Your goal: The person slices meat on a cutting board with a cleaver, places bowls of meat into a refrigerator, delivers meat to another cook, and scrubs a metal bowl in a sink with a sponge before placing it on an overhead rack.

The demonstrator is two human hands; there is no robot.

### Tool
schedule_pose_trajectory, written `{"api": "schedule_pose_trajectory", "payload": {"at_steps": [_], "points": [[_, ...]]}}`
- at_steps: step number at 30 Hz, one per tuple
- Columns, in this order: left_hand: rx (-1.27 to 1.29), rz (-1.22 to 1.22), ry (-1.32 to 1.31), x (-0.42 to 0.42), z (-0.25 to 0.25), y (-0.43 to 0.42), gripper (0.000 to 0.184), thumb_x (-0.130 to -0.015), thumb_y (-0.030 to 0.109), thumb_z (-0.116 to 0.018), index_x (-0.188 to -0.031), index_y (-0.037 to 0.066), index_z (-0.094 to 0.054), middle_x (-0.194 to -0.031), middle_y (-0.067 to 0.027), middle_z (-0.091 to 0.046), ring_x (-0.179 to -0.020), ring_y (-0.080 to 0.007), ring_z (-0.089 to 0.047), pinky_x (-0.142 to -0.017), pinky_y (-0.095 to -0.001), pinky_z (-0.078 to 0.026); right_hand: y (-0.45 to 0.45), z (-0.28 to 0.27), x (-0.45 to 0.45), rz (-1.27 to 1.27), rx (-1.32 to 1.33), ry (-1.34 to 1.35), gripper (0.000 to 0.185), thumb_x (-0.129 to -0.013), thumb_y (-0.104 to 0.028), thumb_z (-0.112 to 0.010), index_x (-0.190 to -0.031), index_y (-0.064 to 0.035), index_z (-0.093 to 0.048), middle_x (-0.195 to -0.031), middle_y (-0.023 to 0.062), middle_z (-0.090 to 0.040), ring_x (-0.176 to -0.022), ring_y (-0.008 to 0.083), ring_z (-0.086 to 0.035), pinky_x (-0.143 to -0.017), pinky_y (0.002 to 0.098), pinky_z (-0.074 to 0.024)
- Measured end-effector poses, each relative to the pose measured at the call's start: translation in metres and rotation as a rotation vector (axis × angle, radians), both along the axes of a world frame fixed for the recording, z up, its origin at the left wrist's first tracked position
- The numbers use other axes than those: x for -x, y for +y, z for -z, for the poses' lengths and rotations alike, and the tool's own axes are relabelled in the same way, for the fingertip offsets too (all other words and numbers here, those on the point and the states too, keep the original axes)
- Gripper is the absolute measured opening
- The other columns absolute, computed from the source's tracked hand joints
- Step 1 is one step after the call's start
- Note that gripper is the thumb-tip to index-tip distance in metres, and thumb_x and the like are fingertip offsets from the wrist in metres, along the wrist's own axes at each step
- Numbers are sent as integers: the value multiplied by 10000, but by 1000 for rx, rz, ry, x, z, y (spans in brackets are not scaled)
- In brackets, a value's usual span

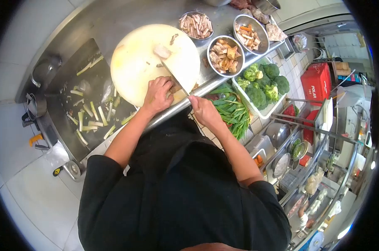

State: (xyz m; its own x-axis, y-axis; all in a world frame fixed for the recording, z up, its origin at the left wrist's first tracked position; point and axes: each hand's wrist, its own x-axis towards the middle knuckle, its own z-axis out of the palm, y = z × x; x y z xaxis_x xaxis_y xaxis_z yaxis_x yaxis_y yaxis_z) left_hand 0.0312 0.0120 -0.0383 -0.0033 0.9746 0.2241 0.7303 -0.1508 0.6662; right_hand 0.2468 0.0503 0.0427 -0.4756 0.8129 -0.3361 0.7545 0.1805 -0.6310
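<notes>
A large round cutting board (133,54) lies on the steel counter. My right hand (203,109) is closed on the handle of a knife (175,77), whose blade slants up and left over the board. Beside the blade, my left hand (159,94) rests with bent fingers on a brown piece of food (175,87) near the board's lower edge. Its underside is hidden by the fingers. A pale chunk (161,51) lies past the knife tip, with small dark scraps around it.
Metal bowls of cut food (225,55) stand right of the board. A sink (68,75) with scallion pieces is at the left. Broccoli (256,95) fills a white crate at the right, beside leafy greens (235,113). Shelving and a co-worker's arm (301,210) are farther right.
</notes>
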Motion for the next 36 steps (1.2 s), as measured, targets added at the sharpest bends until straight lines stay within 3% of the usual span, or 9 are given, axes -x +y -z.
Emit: {"api": "schedule_pose_trajectory", "payload": {"at_steps": [4,5,8,12,16,20,24,30,36], "points": [[-118,-69,-347,14,21,0,294,-734,95,-684,-1021,34,-662,-1072,-142,-635,-1071,-338,-587,-943,-440,-442,5,-18,-8,-52,-170,-131,473,-1017,-457,-481,-1141,-57,-700,-840,244,-694,-822,434,-675,-758,514,-537],[-191,-239,-444,21,25,-5,243,-765,66,-709,-1002,31,-670,-1044,-162,-651,-1042,-356,-608,-943,-433,-471,4,-21,-13,-85,-226,-191,476,-1008,-474,-492,-1162,-73,-699,-821,233,-697,-799,416,-685,-737,501,-544],[-199,-404,-344,35,-21,20,231,-779,69,-730,-1002,35,-677,-1075,-163,-656,-1052,-354,-608,-954,-433,-475,5,-14,-32,-137,-341,-270,500,-952,-538,-561,-1224,-140,-691,-760,185,-701,-714,360,-699,-656,455,-554],[260,223,-34,28,-38,81,378,-830,138,-738,-1186,29,-673,-1178,-155,-657,-1095,-313,-608,-976,-379,-470,15,-10,-40,-174,-405,-227,516,-916,-552,-604,-1232,-154,-690,-754,162,-698,-696,344,-695,-634,441,-551],[667,329,-185,26,-32,118,281,-865,162,-717,-1100,9,-729,-1056,-151,-729,-992,-255,-672,-891,-350,-513,22,-14,-49,-191,-412,-185,541,-884,-577,-629,-1236,-172,-693,-757,142,-692,-681,344,-684,-610,444,-540],[575,179,-134,10,-28,137,229,-878,144,-705,-1052,0,-741,-1019,-151,-739,-932,-233,-689,-862,-338,-524,28,-20,-67,-140,-338,-119,505,-910,-534,-615,-1237,-153,-669,-792,138,-706,-721,332,-700,-648,458,-546],[252,345,175,-13,-47,152,229,-872,86,-700,-1083,1,-731,-981,-151,-729,-887,-257,-689,-838,-343,-531,32,-20,-81,-135,-286,-127,527,-934,-559,-561,-1261,-155,-651,-815,133,-713,-734,335,-703,-652,462,-551],[722,287,-36,-8,-47,158,265,-833,68,-720,-1091,4,-729,-937,-141,-717,-846,-226,-678,-794,-334,-528,43,-8,-83,-190,-241,-102,521,-947,-549,-541,-1272,-152,-633,-829,138,-713,-779,336,-710,-700,446,-552],[429,238,37,-17,-48,182,213,-855,106,-692,-1039,10,-737,-850,-124,-695,-762,-198,-645,-720,-332,-519,50,-9,-90,-165,-123,-39,535,-941,-558,-550,-1248,-132,-651,-887,166,-727,-833,356,-714,-746,465,-552]]}}
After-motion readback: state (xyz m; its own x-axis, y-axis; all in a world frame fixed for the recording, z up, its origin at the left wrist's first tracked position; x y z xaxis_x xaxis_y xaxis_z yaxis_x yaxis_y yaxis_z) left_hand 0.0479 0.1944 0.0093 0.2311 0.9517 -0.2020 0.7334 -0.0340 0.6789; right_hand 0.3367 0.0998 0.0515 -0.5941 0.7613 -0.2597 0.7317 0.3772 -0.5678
